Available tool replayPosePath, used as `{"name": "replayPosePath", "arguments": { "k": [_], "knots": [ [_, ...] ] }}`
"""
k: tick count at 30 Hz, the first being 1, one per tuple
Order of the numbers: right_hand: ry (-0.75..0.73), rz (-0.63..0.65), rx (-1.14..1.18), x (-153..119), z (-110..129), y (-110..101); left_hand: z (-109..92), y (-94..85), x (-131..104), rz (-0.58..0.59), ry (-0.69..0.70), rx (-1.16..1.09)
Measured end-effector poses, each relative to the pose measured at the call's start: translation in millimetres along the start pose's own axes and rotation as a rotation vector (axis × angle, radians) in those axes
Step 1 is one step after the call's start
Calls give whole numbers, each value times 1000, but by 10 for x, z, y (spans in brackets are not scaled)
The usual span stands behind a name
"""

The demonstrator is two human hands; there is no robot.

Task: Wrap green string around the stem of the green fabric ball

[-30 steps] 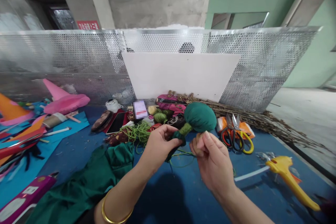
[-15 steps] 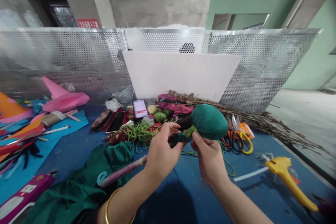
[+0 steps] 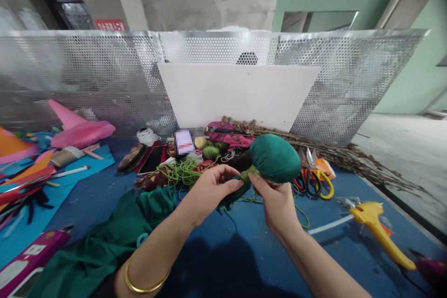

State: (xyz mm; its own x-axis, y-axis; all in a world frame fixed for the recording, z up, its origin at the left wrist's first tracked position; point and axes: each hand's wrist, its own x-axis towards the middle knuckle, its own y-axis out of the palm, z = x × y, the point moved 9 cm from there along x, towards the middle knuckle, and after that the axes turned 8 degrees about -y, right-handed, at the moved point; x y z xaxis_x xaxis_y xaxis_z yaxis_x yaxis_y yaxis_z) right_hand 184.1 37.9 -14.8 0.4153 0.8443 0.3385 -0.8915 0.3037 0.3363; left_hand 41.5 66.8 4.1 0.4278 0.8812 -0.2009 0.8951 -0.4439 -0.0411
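Observation:
Between my hands is a stuffed green cloth ball (image 3: pixel 275 158), its gathered neck wound with light green yarn (image 3: pixel 247 175). My right hand (image 3: pixel 275 198) pinches the wound neck just below the ball. Thumb and fingers of my left hand (image 3: pixel 213 191) close on the dark green cloth tail left of the winding. Of a stick, only a light blue loop (image 3: pixel 141 240) at its end shows beside my left forearm. A green yarn strand trails from under the neck. Dark green cloth (image 3: pixel 104 233) is spread under my left arm.
A tangle of green yarn (image 3: pixel 186 170) lies behind my left hand. Scissors (image 3: pixel 310 179) and a yellow glue gun (image 3: pixel 375 223) are to the right. Dry twigs (image 3: pixel 349 158) run along the far right edge. Pink felt hat (image 3: pixel 82 130) and coloured sheets lie left. A white board (image 3: pixel 240 95) stands behind.
My left hand and forearm have turned and shifted left, so the pink-wrapped stick is now mostly hidden. The ball has moved slightly left and up in the view; my right hand still grips its neck.

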Motion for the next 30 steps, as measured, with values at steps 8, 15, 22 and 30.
{"name": "replayPosePath", "arguments": {
  "k": [8,15,22,30],
  "knots": [
    [3,19,25,-8,-14,27,99,148,-26,275,-116,-104],
    [18,65,8,-13,-18,75,94,57,1,178,-108,-106],
    [29,71,-29,3,-86,38,145,69,15,182,-169,-134],
    [23,50,-27,-16,-64,41,153,95,-16,229,-183,-153]
  ]
}}
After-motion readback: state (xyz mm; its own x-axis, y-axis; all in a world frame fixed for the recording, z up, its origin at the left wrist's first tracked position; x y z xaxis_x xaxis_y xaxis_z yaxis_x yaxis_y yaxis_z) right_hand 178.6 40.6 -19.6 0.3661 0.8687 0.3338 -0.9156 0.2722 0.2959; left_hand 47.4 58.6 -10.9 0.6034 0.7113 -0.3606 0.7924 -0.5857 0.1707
